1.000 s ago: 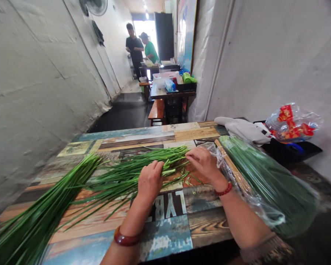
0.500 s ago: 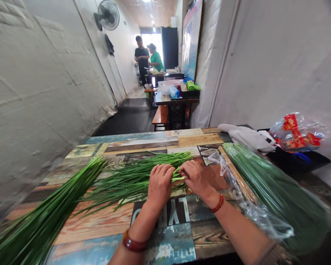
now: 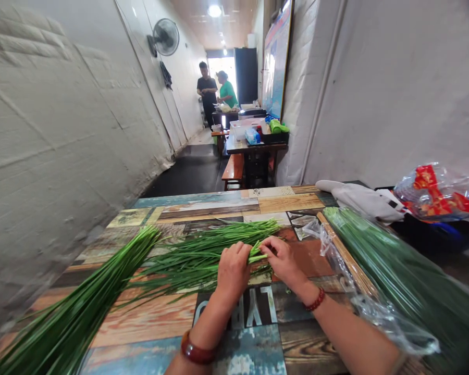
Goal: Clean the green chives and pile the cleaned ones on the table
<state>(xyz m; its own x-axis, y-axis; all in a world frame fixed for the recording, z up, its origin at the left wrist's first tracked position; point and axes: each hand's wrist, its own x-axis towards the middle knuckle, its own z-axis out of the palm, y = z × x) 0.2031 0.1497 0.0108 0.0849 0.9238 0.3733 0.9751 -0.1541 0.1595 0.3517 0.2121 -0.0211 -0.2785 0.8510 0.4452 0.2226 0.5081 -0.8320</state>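
Left hand's (image 3: 234,266) fingers grip green stalks (image 3: 257,254)
Ends jut toward the worktop's (image 3: 307,307) right edge, touching the right hand's (image 3: 282,260) narrowed fingers, hold unclear.

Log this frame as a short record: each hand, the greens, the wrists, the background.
Left hand: closed around a small bunch of stalks
Right hand: fingertips at the bunch's pale ends
Greens: loose pile beyond the left hand; long bundle at left; plastic-covered bundle at right
Wrists: bangle on left, beaded bracelet on right
Background: two people, wall fan
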